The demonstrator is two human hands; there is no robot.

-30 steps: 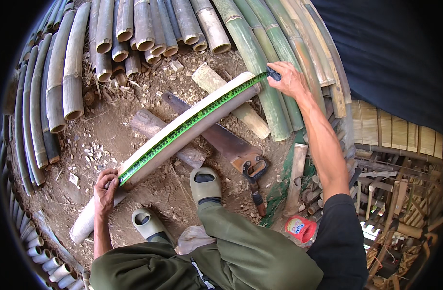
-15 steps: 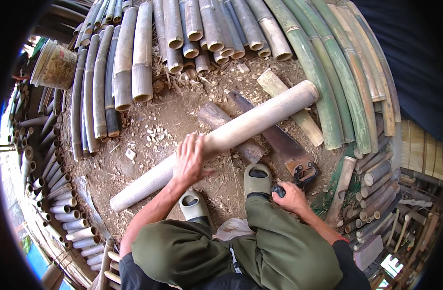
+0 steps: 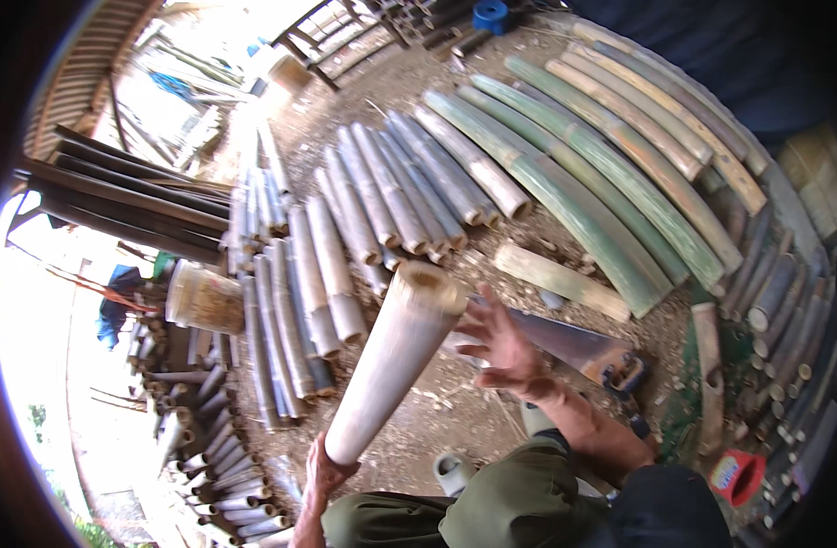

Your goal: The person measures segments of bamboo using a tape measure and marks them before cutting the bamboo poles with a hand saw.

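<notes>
A thick pale bamboo pole (image 3: 391, 365) is raised and tilted toward me, its hollow end up and away from me. My left hand (image 3: 325, 472) wraps round its lower end. Close to the upper end, on the right, my right hand (image 3: 505, 347) is open with fingers spread; whether a fingertip touches the bamboo I cannot tell. On the dirt beyond the right forearm lies a hand saw (image 3: 569, 345) with a wooden handle. A short pale piece of bamboo (image 3: 560, 279) lies past the saw.
Rows of grey bamboo poles (image 3: 382, 192) and green bamboo poles (image 3: 583, 173) lie ahead. A dirty bucket (image 3: 206, 300) stands left, above stacked bamboo pieces (image 3: 217, 447). More cut bamboo lies at right, near a red container (image 3: 738, 477). Wood chips litter the ground.
The bamboo pole has been lifted off the ground and tipped up. My left hand moved to its lower end. My right hand let go of a dark handle and rose. The view swung left and up.
</notes>
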